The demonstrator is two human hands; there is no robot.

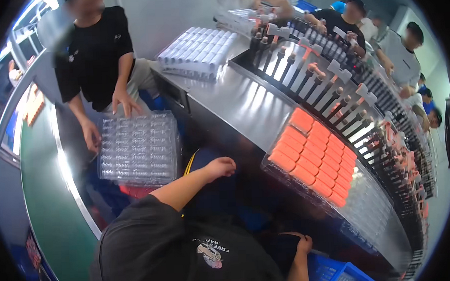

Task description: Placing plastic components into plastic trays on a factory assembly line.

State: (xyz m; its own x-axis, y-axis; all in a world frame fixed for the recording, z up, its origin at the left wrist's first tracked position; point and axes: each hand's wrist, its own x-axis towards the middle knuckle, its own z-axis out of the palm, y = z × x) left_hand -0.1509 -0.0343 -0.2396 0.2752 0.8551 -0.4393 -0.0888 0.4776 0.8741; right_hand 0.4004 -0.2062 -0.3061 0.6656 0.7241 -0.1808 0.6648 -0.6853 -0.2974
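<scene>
My left hand [221, 167] is curled into a fist in front of my chest, above a dark gap beside the steel table [233, 105]; I see nothing in it. My right hand [305, 243] hangs low by a blue crate [341, 275], its fingers half hidden. To the right of my left hand, a clear plastic tray [373, 204] on the table's near edge holds rows of orange pieces [311, 157]. A person in a black shirt stands opposite, one hand [125, 102] resting on an empty clear blister tray [137, 149].
A curved line of black holders [333, 95] carrying orange and white parts runs along the table's far side, with several people working behind it. Stacked trays of white tubes [198, 51] sit at the back. A green belt [47, 198] runs down the left.
</scene>
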